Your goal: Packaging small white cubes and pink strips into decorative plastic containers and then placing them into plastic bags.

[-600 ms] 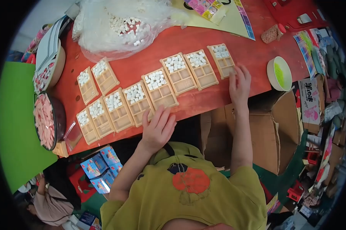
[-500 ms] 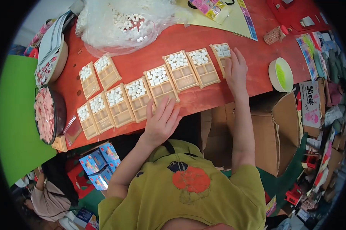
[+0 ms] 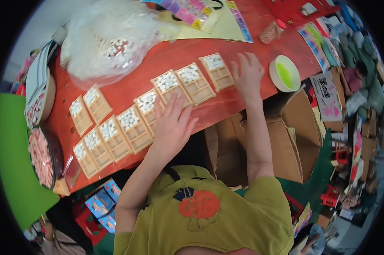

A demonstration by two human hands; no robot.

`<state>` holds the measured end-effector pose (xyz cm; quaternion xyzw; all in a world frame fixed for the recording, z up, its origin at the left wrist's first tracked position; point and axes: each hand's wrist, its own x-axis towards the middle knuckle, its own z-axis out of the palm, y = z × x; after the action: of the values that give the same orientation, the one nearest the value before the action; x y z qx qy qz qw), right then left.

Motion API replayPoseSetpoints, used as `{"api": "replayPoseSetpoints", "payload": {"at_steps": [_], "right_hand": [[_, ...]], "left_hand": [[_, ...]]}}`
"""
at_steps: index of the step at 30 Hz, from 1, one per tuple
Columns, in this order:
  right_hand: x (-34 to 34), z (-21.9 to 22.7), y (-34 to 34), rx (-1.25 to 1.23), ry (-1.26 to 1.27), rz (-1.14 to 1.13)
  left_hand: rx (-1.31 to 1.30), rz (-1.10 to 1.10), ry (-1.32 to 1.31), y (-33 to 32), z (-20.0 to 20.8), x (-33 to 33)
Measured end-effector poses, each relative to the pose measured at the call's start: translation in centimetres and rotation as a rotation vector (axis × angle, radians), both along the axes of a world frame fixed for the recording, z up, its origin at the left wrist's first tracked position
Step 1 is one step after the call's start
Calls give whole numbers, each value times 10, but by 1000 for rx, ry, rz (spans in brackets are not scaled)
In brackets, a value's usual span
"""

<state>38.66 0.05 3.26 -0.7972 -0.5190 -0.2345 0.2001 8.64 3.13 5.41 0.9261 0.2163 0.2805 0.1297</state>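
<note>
Several tan compartment trays stand in a staggered row on the red table (image 3: 209, 112). Small white pieces (image 3: 166, 80) fill the top compartment of each tray; the compartments below look bare. My left hand (image 3: 175, 123), fingers spread, lies over the lower part of the middle trays and hides some of them. Just right of the rightmost tray (image 3: 221, 77) is my right hand (image 3: 248, 78), its fingers apart and nothing visible in it. A small gap shows between that hand and the tray.
A clear plastic bag (image 3: 109, 63) of white pieces lies at the back left. On the right are a bowl (image 3: 295, 78) with bright green contents and a red-lidded jar (image 3: 270, 33). A pot (image 3: 51, 161) of pink pieces sits at the left edge. Below the table stands an open cardboard box (image 3: 268, 146).
The whole view has shifted and turned. My right hand has come away from the rightmost tray. My left hand has moved up farther over the middle trays.
</note>
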Motion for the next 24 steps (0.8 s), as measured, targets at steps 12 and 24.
{"api": "replayPoseSetpoints", "payload": {"at_steps": [12,24], "right_hand": [[92,6,-110,-224,266,-363],[-133,10,-156,-287,456,117]], "left_hand": [[-645,-260,-151,-44,-18,36],[-2130,-271,-347,-89,-34,79]]}}
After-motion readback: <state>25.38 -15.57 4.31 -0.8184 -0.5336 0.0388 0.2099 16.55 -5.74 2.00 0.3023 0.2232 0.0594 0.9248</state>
